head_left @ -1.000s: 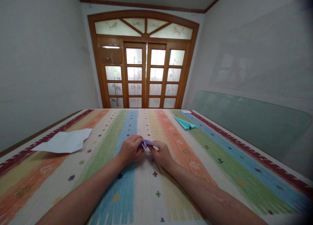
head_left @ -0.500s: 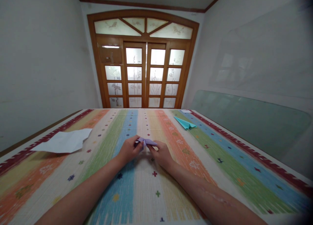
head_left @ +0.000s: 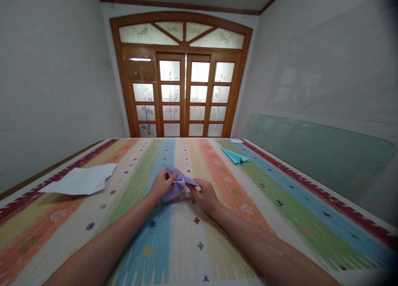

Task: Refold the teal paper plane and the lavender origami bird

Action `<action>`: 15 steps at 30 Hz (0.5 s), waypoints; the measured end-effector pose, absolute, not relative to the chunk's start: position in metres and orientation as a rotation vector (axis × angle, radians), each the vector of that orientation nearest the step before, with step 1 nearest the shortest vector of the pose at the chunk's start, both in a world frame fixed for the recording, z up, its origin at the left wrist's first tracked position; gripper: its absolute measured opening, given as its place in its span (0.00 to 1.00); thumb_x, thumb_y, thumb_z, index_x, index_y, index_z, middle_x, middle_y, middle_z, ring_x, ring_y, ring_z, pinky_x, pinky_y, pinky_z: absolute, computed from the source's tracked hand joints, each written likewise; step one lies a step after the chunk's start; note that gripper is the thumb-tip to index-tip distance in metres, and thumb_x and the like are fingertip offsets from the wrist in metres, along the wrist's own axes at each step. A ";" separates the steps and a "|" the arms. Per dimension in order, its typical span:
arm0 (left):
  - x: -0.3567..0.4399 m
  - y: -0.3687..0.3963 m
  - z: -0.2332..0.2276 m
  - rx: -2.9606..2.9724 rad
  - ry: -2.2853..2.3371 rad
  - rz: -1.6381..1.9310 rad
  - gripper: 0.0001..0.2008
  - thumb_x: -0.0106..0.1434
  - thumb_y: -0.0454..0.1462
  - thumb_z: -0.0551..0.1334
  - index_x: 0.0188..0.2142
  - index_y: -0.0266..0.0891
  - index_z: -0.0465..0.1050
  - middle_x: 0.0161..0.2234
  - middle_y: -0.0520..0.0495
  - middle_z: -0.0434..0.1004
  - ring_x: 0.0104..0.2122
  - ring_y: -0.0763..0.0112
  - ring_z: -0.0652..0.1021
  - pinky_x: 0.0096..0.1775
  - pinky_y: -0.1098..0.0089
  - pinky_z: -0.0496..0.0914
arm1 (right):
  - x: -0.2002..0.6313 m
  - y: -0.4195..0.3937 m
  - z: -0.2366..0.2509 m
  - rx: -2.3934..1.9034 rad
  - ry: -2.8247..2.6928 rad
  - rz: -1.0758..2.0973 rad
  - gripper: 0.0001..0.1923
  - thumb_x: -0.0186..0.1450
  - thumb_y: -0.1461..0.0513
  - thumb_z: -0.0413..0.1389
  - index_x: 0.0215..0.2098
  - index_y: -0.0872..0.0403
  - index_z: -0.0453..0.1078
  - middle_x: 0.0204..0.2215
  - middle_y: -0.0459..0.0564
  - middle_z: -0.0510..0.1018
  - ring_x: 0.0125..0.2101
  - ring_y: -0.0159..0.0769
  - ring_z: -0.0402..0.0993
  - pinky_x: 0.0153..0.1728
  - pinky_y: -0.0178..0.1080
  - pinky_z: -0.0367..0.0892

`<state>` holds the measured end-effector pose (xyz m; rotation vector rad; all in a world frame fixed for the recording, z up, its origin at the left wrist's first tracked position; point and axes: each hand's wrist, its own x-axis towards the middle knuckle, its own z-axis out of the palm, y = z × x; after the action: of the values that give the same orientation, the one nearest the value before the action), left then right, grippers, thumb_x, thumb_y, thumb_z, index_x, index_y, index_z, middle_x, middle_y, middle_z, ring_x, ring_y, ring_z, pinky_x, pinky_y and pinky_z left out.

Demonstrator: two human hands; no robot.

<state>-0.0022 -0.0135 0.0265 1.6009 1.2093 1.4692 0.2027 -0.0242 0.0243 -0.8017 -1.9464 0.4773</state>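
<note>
Well left of the left hand (head_left: 161,185) a white sheet (head_left: 81,180) is laid unfolded; between it and the right hand (head_left: 203,193), both pinched shut, a part-folded purple paper (head_left: 178,182) is held; farther right, a finished teal plane (head_left: 235,156).

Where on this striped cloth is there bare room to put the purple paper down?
Bare cloth runs right of the right hand, nearer than the teal plane. More lies between the left hand and white sheet. It is crowded only around the purple paper.
</note>
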 end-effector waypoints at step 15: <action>-0.013 -0.006 0.022 1.163 1.035 1.409 0.24 0.55 0.53 0.67 0.40 0.35 0.73 0.30 0.47 0.78 0.26 0.71 0.77 0.29 0.72 0.72 | 0.203 -0.022 0.020 -0.724 -1.908 0.565 0.13 0.64 0.63 0.56 0.45 0.47 0.77 0.39 0.49 0.82 0.38 0.40 0.78 0.38 0.39 0.71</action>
<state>-0.0134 -0.0062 0.0224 1.1629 1.0350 1.4094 0.2033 -0.0222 0.0204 -0.7243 -1.9075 0.5652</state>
